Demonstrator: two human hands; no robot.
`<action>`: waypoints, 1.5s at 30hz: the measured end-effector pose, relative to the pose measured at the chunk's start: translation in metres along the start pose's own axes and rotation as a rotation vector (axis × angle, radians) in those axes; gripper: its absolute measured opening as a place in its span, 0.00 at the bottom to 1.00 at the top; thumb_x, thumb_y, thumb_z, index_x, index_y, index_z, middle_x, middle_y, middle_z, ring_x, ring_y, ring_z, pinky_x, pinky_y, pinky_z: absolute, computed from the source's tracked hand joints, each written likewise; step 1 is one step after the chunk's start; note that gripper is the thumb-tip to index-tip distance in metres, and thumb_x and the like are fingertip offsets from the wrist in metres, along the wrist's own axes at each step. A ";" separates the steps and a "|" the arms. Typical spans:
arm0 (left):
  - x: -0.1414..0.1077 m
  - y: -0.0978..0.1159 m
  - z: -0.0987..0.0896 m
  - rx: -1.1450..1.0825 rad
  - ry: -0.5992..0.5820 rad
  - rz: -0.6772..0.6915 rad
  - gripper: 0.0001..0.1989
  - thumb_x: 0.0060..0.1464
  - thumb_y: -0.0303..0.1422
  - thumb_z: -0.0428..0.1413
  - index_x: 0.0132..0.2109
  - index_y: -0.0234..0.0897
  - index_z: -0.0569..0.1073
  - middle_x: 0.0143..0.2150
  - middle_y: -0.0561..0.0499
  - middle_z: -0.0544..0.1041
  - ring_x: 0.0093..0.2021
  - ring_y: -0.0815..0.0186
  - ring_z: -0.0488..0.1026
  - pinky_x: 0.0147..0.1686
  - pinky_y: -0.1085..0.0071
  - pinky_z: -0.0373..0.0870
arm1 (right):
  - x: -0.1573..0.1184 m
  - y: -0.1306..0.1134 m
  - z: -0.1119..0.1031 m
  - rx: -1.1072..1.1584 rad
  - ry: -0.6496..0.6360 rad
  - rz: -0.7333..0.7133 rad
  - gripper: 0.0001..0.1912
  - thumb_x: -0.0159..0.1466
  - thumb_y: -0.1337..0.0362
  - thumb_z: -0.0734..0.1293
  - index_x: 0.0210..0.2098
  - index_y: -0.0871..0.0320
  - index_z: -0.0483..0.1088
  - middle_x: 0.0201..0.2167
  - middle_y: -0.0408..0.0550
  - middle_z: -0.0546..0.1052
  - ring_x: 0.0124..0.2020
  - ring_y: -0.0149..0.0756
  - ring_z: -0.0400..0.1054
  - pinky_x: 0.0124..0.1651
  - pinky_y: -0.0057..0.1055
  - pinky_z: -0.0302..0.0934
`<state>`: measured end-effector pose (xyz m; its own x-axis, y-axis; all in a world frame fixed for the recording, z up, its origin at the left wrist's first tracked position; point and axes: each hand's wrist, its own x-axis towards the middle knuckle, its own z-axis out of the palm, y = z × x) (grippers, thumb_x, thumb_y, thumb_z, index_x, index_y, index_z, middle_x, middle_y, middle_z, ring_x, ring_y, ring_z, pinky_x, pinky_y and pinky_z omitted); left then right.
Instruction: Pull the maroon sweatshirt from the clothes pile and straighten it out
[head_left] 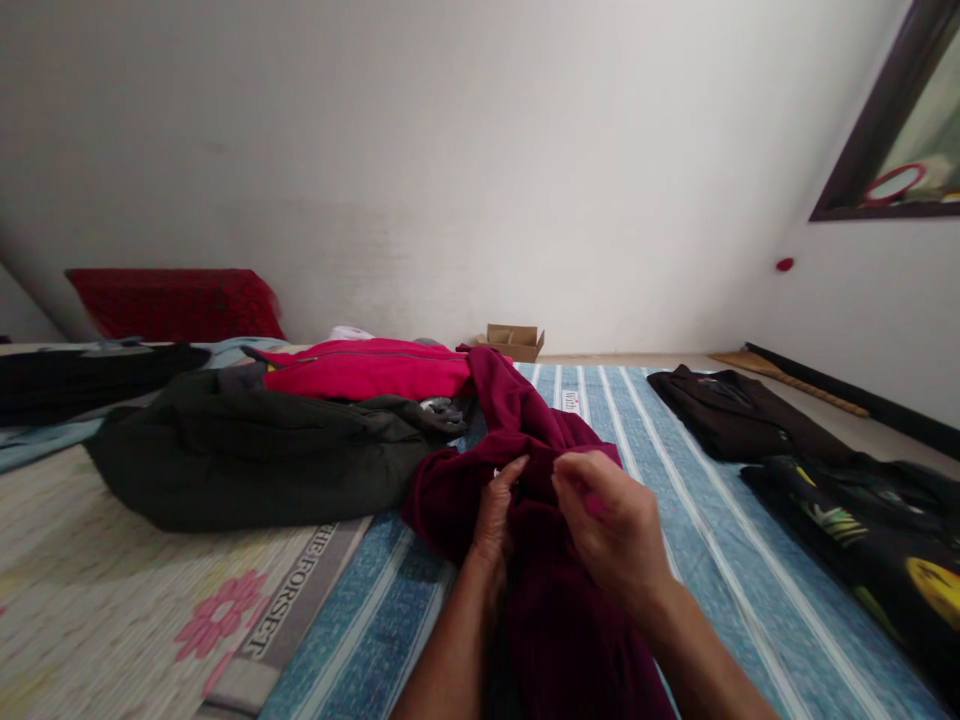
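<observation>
A maroon garment [540, 580] lies bunched in front of me, one narrow part stretching away towards a bright pink garment [375, 368]. My left hand [495, 515] grips the maroon cloth from the left, some of its fingers hidden in the folds. A small white spot shows by its fingertips; I cannot make out what it is. On the other side, my right hand [615, 525] is closed, its fingers curled around a bit of the same cloth. To the left of both hands lies a dark green garment [277, 460].
A blue striped sheet [712, 560] and a patterned mat [150, 590] cover the surface. Folded dark brown clothing [742, 410] and a black printed garment [862, 540] lie at the right. A cardboard box [515, 342] and a red cloth-covered object [176, 303] stand by the wall.
</observation>
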<state>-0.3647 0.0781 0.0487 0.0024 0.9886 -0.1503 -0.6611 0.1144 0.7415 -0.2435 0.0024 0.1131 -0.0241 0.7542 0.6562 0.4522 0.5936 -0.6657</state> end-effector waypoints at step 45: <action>-0.011 -0.001 0.012 0.040 0.024 0.017 0.14 0.32 0.33 0.66 0.31 0.32 0.77 0.29 0.52 0.79 0.31 0.64 0.76 0.37 0.69 0.70 | 0.002 0.044 0.035 -0.067 0.141 0.070 0.09 0.56 0.73 0.60 0.25 0.57 0.71 0.27 0.44 0.72 0.28 0.30 0.66 0.34 0.26 0.60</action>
<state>-0.3546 0.0682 0.0575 -0.0264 0.9879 -0.1526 -0.6305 0.1019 0.7694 -0.2550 0.0401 0.0728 0.1332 0.7436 0.6552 0.5073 0.5168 -0.6896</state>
